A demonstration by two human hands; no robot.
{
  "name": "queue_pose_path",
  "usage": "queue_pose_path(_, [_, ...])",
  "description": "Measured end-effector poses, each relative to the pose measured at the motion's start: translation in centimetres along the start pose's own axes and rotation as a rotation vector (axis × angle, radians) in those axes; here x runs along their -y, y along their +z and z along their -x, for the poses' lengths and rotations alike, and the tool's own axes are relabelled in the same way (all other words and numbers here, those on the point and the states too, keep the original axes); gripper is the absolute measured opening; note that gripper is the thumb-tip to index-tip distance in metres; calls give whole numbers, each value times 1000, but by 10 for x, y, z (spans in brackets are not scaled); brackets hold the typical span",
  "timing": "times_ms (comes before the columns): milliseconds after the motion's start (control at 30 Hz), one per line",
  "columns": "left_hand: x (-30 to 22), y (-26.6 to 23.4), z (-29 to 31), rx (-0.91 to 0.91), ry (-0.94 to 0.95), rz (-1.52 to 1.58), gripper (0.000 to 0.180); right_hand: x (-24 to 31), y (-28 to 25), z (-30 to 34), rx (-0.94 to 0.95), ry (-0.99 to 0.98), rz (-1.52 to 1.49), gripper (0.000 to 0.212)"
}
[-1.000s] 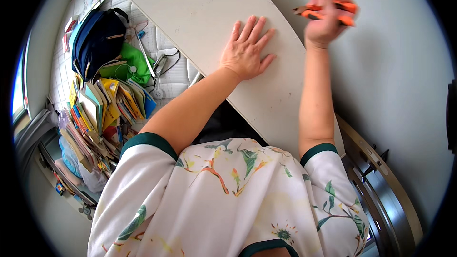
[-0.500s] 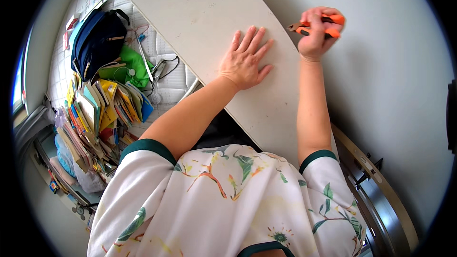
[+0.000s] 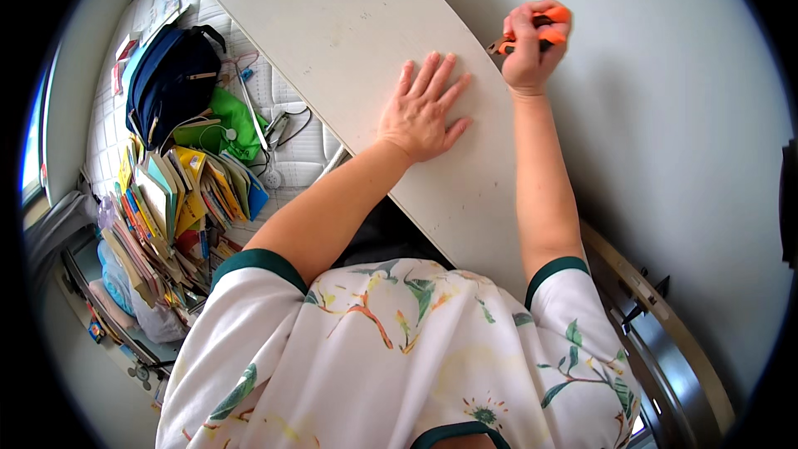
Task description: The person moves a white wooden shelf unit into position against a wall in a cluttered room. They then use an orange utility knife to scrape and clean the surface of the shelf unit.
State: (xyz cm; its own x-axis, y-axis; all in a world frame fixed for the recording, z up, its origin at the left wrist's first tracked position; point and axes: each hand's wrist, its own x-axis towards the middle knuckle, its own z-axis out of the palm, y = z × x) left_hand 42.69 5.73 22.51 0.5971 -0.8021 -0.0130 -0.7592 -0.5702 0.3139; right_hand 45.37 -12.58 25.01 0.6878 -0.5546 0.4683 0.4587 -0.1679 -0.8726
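Observation:
My left hand (image 3: 422, 115) lies flat with spread fingers on a white board-like surface (image 3: 332, 29). Wrapped round the orange-and-black handles of a pair of pliers (image 3: 549, 38) is my right hand (image 3: 525, 65). It is raised at the curved right edge of the white surface. The metal jaws of the pliers point left, at that edge; whether they touch it I cannot tell. The jaws look small, and anything between them cannot be made out.
At the left, a white quilted mattress (image 3: 303, 150) carries a dark blue backpack (image 3: 172, 75), a green cloth bag (image 3: 237, 120), cables and piles of books (image 3: 166, 199). A pale wall (image 3: 682, 116) rises at the right. A door edge with a lock (image 3: 657, 303) stands at the lower right.
My right hand has moved slightly left and up with the pliers, closer to the surface's edge. My left hand stays flat in about the same place.

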Motion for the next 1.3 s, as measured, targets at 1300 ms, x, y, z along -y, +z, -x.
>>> queue_pose_path(1300, [0,-5,7,7,5,72,64,-19,34,-13,55,32,-27,17])
